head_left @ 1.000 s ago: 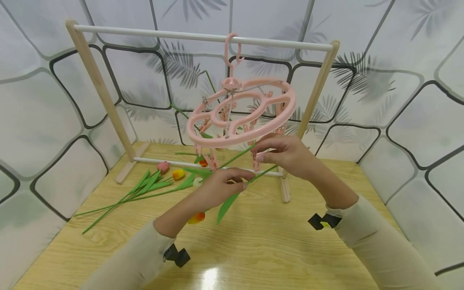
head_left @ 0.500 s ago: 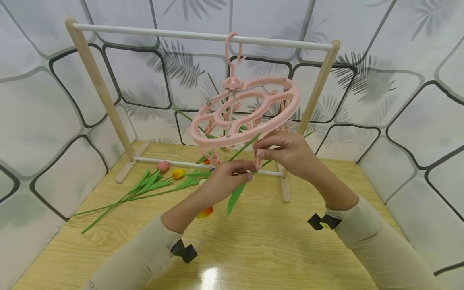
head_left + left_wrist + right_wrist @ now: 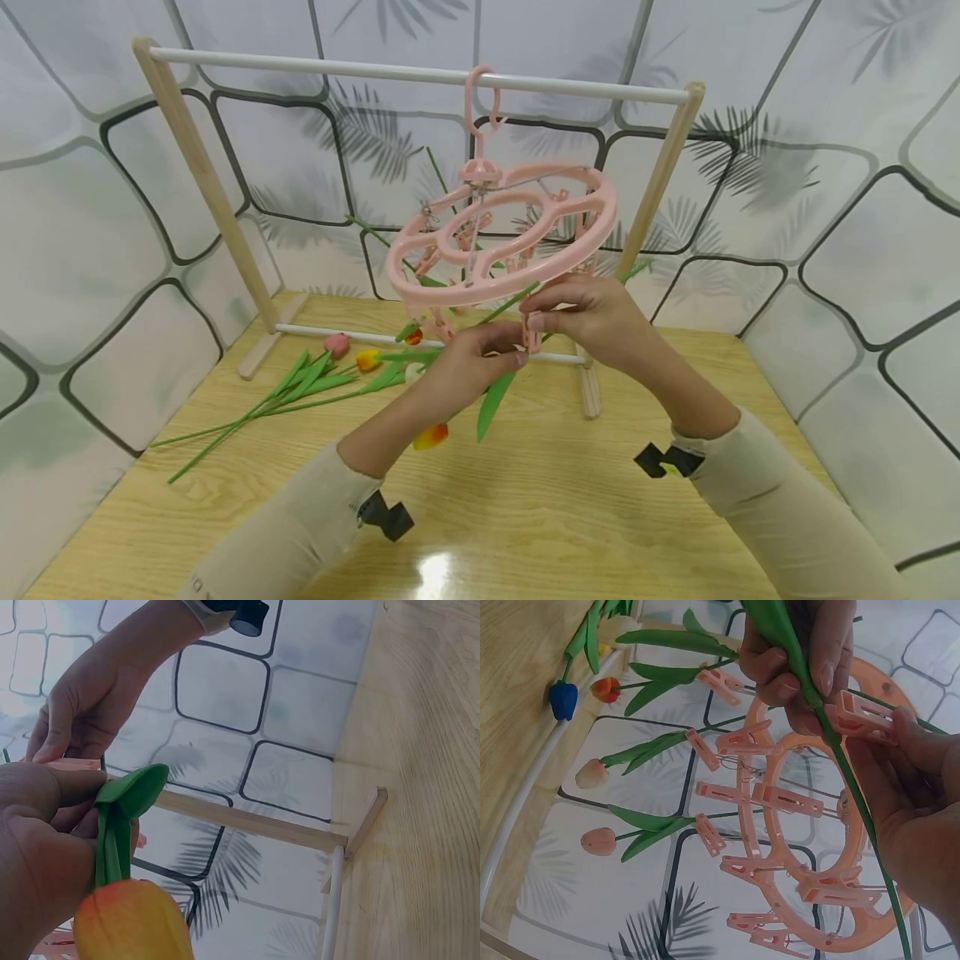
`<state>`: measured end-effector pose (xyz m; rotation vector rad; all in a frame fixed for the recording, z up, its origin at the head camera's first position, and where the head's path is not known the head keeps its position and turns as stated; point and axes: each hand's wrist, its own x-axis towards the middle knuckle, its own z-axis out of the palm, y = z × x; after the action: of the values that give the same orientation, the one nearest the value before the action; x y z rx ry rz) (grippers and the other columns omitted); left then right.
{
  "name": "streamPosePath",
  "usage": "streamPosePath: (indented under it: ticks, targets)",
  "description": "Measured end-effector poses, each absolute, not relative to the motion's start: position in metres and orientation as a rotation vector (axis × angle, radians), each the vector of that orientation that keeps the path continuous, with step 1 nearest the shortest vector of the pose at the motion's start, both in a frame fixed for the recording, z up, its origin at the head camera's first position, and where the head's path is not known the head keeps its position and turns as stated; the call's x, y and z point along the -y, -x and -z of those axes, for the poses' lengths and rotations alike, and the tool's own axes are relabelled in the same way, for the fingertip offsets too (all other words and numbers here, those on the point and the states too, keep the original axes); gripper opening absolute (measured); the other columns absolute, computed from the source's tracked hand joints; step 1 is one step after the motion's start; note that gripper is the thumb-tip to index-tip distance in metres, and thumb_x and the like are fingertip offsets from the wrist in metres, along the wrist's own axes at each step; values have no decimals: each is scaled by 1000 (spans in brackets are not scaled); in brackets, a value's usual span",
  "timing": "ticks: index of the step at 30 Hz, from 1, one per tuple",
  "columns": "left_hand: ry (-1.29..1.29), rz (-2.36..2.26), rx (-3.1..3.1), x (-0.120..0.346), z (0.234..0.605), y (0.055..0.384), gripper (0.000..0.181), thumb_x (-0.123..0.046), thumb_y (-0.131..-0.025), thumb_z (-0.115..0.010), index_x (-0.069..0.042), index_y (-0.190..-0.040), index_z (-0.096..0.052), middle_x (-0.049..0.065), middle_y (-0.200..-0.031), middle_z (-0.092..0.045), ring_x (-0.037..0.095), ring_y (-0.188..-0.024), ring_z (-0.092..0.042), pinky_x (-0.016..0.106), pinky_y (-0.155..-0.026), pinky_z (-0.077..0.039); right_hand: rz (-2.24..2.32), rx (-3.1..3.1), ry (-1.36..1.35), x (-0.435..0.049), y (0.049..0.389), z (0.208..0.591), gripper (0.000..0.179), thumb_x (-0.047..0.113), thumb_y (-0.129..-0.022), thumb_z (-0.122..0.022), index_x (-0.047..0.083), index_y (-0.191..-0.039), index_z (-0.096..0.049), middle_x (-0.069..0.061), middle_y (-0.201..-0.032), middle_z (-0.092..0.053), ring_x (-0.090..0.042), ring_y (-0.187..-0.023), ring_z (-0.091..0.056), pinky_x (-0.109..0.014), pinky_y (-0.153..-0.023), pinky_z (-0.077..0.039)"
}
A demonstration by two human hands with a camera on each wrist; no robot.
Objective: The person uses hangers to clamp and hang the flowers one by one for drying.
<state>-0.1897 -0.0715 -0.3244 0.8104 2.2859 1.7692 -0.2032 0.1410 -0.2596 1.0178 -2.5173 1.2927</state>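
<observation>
My left hand [image 3: 468, 371] grips a yellow-orange tulip [image 3: 133, 922] by its green stem, close below the leaf. The bloom points down toward the table, and the stem runs up past the hanger's rim. My right hand [image 3: 588, 317] pinches a pink clothespin [image 3: 866, 716] between thumb and fingers, right beside the stem. That clothespin is on a round pink clip hanger [image 3: 442, 293], tilted, hooked over the rack's white bar. In the right wrist view, other clothespins hold tulips head down, among them a peach one [image 3: 598, 841], a pale one [image 3: 592, 773] and a red-orange one [image 3: 605, 690].
A wooden rack with a white top bar [image 3: 322, 66] stands on the wood-grain table [image 3: 562, 500]. Several tulips lie at the left, with a pink bloom [image 3: 337, 345] and a yellow one [image 3: 367, 360]. A blue tulip [image 3: 563, 701] shows by the lower white rod.
My left hand has moved right and slightly up with the tulip, bringing its stem to the clothespin at my right fingers. The hanger has swayed a little. The right hand stays nearly in place.
</observation>
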Motion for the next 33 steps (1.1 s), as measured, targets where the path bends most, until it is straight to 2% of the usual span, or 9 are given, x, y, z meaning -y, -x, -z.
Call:
streamPosePath:
  ticks: [6,13,21,26,29,33]
  targets:
    - [-789,-1777,-2273,70,324,189,36,-24,-102,-60,-17,-138,-61,-3,-131,-65,17,-114,-63,38,-92,-55,-1233,2484,-1054,-140,204,260,13,6,-91,-74,7,-102,-80,-4,-103,-74,-9,-98,-62,-23,-75,-57]
    - [-749,-1808,-2248,70,324,188,37,-25,-102,-61,-17,-137,-62,3,-127,-67,29,-112,-64,34,-83,-54,-1241,2485,-1056,-138,203,258,12,5,-91,-74,6,-101,-80,-5,-100,-76,-6,-92,-66,-22,-71,-56]
    - [-742,-1864,-2188,71,326,185,35,-27,-102,-62,-20,-136,-63,0,-125,-68,18,-112,-64,36,-91,-55,-1250,2506,-1021,-137,204,259,11,7,-91,-74,8,-100,-81,-4,-99,-77,-6,-89,-66,-22,-70,-56]
    - [-729,-1891,-2152,72,326,184,34,-27,-102,-61,-21,-135,-64,0,-126,-67,19,-115,-64,38,-93,-55,-1236,2501,-1030,-136,203,259,11,7,-90,-74,8,-100,-81,-4,-99,-76,-7,-87,-65,-23,-68,-55]
    - [-724,-1902,-2143,72,327,184,34,-26,-102,-61,-19,-136,-63,2,-126,-68,23,-117,-64,37,-93,-55,-1238,2506,-1035,-135,203,259,11,8,-90,-74,8,-100,-81,-4,-100,-76,-8,-88,-66,-23,-69,-57]
    - [-727,-1913,-2138,73,328,185,36,-24,-102,-61,-15,-137,-62,5,-127,-68,24,-115,-64,34,-91,-55,-1242,2535,-1045,-135,202,260,14,10,-92,-73,8,-104,-80,-4,-105,-75,-10,-97,-67,-26,-78,-59]
